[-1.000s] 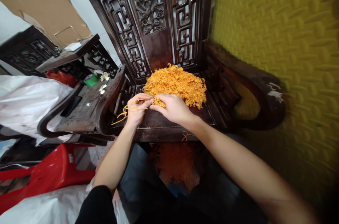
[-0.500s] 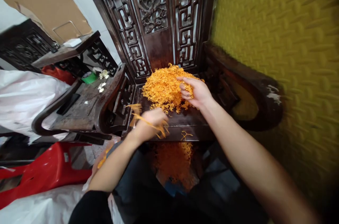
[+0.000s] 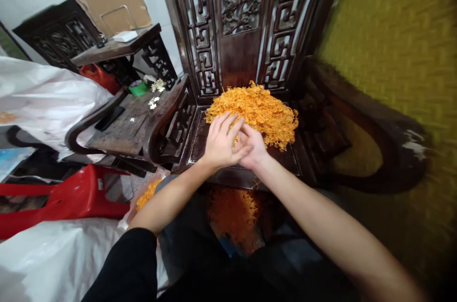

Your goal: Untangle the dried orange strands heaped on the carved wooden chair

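Note:
A heap of thin, branching orange pieces [image 3: 262,111] lies on the seat of a dark carved wooden chair [image 3: 239,61]. My left hand [image 3: 221,142] is just in front of the heap, its fingers stretched out and holding nothing that I can see. My right hand [image 3: 254,149] meets it at the thumb side, with fingers curled and partly hidden behind the left hand. A bit of orange shows between the two hands; whether the right hand holds it is unclear.
More orange pieces [image 3: 232,214] sit low between my knees, and others [image 3: 146,195] at the left in a bag. A red plastic stool [image 3: 80,192] and white sacks [image 3: 53,259] are at the left. A second wooden chair [image 3: 119,135] carries a green tape roll [image 3: 138,87]. Yellow textured sheeting [image 3: 396,30] borders the right.
My left hand has let go of the orange strands it held and moved up and right to my right hand. My right hand has drawn back from the heap. The view has shifted left.

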The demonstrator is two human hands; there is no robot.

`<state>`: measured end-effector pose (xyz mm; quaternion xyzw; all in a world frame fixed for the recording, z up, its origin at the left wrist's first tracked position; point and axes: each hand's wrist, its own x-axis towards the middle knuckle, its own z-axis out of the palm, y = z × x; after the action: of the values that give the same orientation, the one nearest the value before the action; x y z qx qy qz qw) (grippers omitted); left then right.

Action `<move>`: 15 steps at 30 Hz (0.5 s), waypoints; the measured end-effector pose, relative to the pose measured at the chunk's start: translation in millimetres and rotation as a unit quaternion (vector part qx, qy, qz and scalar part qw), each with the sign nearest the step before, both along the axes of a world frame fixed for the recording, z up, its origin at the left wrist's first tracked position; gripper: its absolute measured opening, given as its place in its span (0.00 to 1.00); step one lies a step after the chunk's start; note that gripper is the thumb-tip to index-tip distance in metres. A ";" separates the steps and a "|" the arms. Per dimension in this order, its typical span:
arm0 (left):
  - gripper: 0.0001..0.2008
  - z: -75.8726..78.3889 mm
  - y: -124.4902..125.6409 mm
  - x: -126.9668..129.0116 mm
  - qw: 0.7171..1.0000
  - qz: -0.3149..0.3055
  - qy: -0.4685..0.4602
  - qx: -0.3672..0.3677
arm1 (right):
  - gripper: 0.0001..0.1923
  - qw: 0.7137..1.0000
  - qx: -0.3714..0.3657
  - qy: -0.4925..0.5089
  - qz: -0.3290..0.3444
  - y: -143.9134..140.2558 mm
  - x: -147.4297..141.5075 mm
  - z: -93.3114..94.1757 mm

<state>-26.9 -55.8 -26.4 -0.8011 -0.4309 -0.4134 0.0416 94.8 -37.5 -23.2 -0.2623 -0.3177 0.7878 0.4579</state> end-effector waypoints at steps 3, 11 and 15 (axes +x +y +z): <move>0.22 -7.3 8.1 -6.3 1.000 0.020 -0.013 -0.007 | 0.31 0.995 0.025 0.023 0.093 -5.7 -2.6 1.1; 0.18 20.3 22.3 -51.3 0.993 0.059 -0.048 0.094 | 0.40 0.966 0.078 -0.003 0.246 -20.1 6.2 26.4; 0.18 33.4 -21.4 -89.4 0.972 0.154 -0.085 0.158 | 0.42 0.962 0.073 0.002 0.262 -25.4 12.1 32.0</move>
<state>-116.4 -77.1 7.0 -0.6699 -0.4805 -0.5316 0.1944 106.9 -62.9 8.9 -0.1344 -0.4309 0.8554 0.2539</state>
